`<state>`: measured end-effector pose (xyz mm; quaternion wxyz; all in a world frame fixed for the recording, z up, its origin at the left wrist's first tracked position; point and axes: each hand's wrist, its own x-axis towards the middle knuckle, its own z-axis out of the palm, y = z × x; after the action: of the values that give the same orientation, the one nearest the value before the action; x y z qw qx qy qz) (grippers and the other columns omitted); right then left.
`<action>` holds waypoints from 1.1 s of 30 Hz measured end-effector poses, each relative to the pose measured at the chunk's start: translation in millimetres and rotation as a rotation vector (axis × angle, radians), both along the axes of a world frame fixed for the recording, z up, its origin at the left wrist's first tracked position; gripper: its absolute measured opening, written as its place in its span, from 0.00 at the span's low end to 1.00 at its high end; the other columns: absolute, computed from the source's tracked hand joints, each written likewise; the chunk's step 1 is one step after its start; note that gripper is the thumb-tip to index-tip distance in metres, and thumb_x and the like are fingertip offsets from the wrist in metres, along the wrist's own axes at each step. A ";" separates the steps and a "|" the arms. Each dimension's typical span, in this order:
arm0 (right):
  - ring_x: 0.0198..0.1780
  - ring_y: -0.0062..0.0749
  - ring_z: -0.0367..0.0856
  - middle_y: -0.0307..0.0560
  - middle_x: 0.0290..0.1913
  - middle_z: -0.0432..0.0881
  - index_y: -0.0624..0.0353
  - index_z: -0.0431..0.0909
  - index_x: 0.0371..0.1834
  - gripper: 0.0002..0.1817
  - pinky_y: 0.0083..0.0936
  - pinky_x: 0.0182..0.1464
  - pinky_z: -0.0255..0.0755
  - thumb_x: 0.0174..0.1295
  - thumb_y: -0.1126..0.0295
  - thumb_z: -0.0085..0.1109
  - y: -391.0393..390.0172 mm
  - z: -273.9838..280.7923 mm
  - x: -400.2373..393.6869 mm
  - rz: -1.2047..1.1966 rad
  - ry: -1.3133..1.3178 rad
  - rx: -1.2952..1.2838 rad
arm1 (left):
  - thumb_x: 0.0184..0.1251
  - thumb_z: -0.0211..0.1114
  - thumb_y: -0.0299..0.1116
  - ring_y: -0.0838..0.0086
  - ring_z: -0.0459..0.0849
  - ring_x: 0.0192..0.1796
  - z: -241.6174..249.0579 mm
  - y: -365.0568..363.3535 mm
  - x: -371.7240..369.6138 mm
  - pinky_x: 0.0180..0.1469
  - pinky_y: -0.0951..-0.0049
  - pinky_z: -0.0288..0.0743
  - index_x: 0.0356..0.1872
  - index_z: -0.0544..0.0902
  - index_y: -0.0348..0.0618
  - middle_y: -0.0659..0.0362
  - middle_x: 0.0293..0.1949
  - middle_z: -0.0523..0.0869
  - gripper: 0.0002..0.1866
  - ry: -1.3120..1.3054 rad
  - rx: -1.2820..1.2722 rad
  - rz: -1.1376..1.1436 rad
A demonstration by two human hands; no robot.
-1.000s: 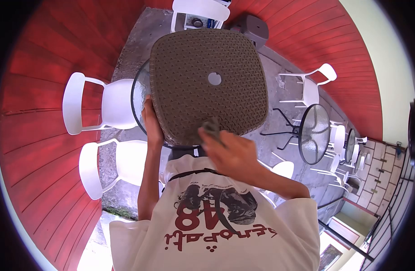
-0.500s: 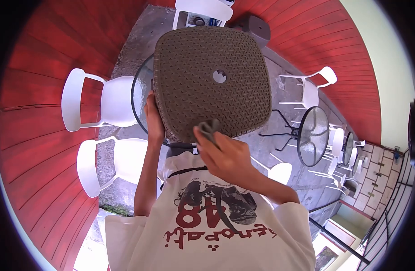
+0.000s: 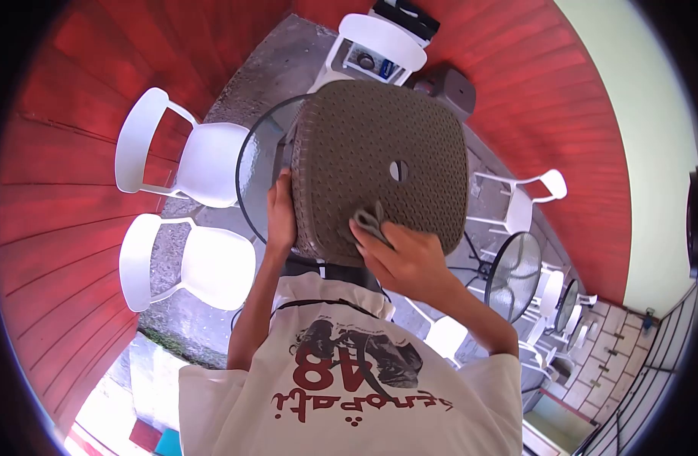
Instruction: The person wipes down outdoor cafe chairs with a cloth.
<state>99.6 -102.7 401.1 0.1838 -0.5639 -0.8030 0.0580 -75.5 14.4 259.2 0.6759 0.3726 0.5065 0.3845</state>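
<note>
A brown plastic stool (image 3: 379,129) with a woven-pattern seat is held up in front of me, its seat facing me and a round hole near the middle. My left hand (image 3: 282,216) is closed on the stool's left side; some of its fingers are hidden behind the edge. Between the fingers of my right hand (image 3: 406,262) is a bunched grey cloth (image 3: 369,220), pressed against the seat below the hole. Behind the stool, a round glass table (image 3: 258,163) shows partly.
White chairs (image 3: 216,163) stand to the left along a red wall (image 3: 68,220). Another white chair (image 3: 383,42) is at the back, near a second brown stool (image 3: 452,91). More glass tables (image 3: 515,277) and white chairs line the right side.
The view has shifted, and the stool now sits lower and further right in it, turned slightly. My right hand has moved the cloth across the seat, closer to the hole. My left hand keeps its hold.
</note>
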 end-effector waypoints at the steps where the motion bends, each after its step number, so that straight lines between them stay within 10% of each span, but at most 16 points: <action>1: 0.22 0.32 0.80 0.41 0.30 0.77 0.53 0.86 0.59 0.21 0.29 0.23 0.75 0.60 0.70 0.70 1.5 3.0 4.3 -0.028 -0.001 -0.006 | 0.84 0.43 0.53 0.68 0.81 0.46 8.0 -0.4 0.4 0.56 0.67 0.72 0.49 0.82 0.24 0.50 0.42 0.86 0.34 0.001 0.018 -0.011; 17: 0.28 0.37 0.82 0.40 0.34 0.79 0.46 0.87 0.56 0.18 0.32 0.30 0.77 0.62 0.70 0.68 139.4 14.7 -7.2 0.220 0.095 -0.127 | 0.85 0.48 0.49 0.72 0.78 0.35 24.0 0.8 -0.1 0.46 0.65 0.73 0.38 0.81 0.24 0.53 0.27 0.82 0.30 0.086 0.077 0.053; 21: 0.24 0.33 0.77 0.40 0.30 0.75 0.47 0.89 0.55 0.18 0.31 0.28 0.74 0.60 0.72 0.70 110.6 29.6 -19.5 0.579 0.084 -0.304 | 0.85 0.50 0.47 0.74 0.77 0.36 13.3 -0.8 -3.8 0.45 0.65 0.73 0.38 0.80 0.25 0.49 0.26 0.82 0.29 0.071 0.161 0.065; 33: 0.27 0.24 0.78 0.32 0.31 0.72 0.42 0.89 0.49 0.21 0.25 0.26 0.74 0.48 0.70 0.73 52.1 35.4 -9.6 0.556 -0.123 -0.354 | 0.84 0.50 0.48 0.71 0.76 0.34 12.4 2.6 0.8 0.46 0.63 0.72 0.38 0.79 0.23 0.45 0.26 0.80 0.29 0.073 0.071 0.060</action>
<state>90.0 -50.6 436.5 0.0112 -0.3490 -0.9131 0.2105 -74.7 17.0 271.7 0.6315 0.3946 0.5279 0.4086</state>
